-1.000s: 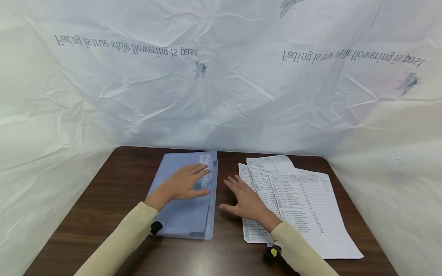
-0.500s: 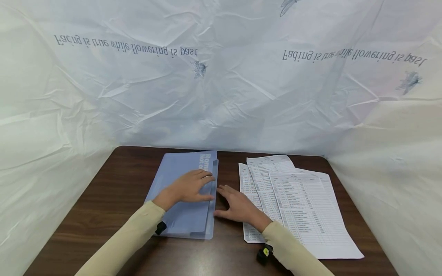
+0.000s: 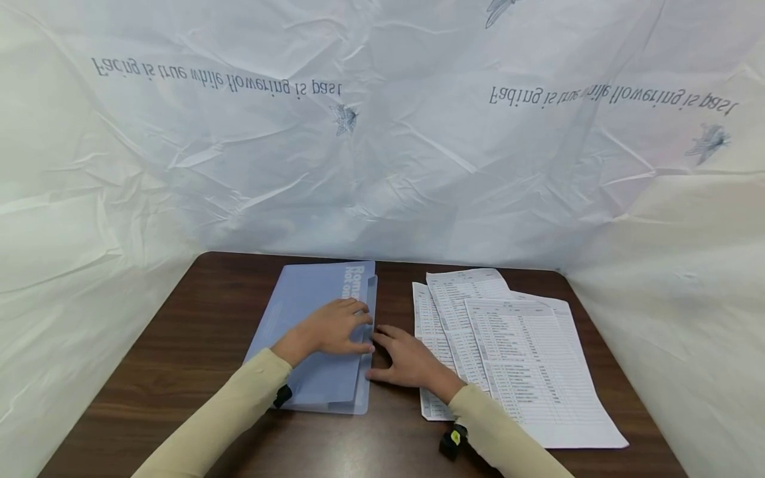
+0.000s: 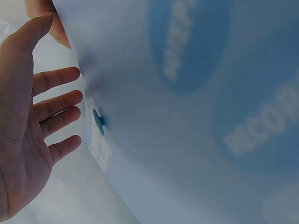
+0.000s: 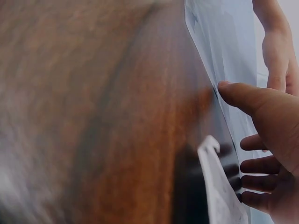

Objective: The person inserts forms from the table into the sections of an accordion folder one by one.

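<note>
A translucent blue plastic document folder (image 3: 313,285) lies closed on the left half of the table, with pale lettering at its upper right. Over its right side reaches my left hand (image 3: 335,330), fingers slightly bent and thumb apart. In the left wrist view, its fingertips point at the flap edge beside a small teal snap button (image 4: 99,122). My right hand (image 3: 406,358) is at the folder's right edge, thumb and fingertips spread along it. The right wrist view shows that thumb tip right at the plastic edge (image 5: 219,93). Neither hand pinches anything.
Several overlapping printed sheets (image 3: 538,372) lie to the right, partly under the right forearm. The dark wooden table (image 3: 161,358) has rounded back corners. White printed sheeting (image 3: 388,166) hangs behind and along both sides.
My right hand has moved left from beside the sheets to the folder's edge. The left hand has slid slightly right and nearer, its fingers drawing in. Folder and sheets stay put.
</note>
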The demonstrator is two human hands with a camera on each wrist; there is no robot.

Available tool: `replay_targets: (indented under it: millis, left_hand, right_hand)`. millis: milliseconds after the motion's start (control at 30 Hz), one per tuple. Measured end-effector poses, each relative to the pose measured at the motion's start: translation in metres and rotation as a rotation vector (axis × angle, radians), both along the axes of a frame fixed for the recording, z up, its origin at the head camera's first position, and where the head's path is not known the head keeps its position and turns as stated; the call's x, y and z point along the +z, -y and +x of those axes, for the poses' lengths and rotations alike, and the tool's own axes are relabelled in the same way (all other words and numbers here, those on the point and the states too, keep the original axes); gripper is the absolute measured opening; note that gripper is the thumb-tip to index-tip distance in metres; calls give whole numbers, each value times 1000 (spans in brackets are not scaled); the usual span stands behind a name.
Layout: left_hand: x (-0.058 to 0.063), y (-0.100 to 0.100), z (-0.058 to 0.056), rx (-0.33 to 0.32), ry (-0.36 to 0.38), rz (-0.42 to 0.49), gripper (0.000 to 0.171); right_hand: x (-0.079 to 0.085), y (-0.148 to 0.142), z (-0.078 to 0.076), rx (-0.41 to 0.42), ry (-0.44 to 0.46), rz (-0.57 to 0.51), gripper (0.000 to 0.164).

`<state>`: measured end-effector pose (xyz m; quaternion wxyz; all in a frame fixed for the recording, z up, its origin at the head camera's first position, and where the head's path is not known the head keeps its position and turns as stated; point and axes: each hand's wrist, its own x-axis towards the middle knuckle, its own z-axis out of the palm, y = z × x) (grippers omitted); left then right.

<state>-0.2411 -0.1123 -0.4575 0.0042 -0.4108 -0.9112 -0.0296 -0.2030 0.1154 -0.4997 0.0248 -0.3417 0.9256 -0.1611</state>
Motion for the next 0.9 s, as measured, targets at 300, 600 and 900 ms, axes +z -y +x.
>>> replay_targets:
  millis: [300, 600, 900]
  left_hand:
    - [-5, 0, -1, -28, -25, 18, 52]
    - [-6, -2, -3, -5, -57, 52, 50]
    - [-4, -4, -7, 0, -228, 177, 37]
  right_hand:
    - [0, 2, 3, 16, -22, 38, 77]
    - [-2, 2, 4, -19, 17, 35, 77]
    - [-1, 3, 4, -4, 0, 44, 77]
